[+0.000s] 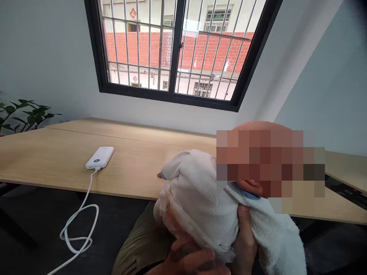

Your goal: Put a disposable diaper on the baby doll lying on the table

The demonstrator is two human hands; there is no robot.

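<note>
While we hold the swaddled baby doll [258,128] low over our knee [143,244], just short of the near edge of the wooden table [51,164], the head view shows our left hand [186,261] curled beneath the white terry towel [200,198] and our right hand [245,240] with its fingers closed around the bundle. The doll should feel light and soft, and the towel may slide, so its firm body looks a safer hold than a loose fold. On the table lies a white power bank [99,157], its small logo [96,160] unreadable, its cable [80,225] dropping over the edge.
</note>
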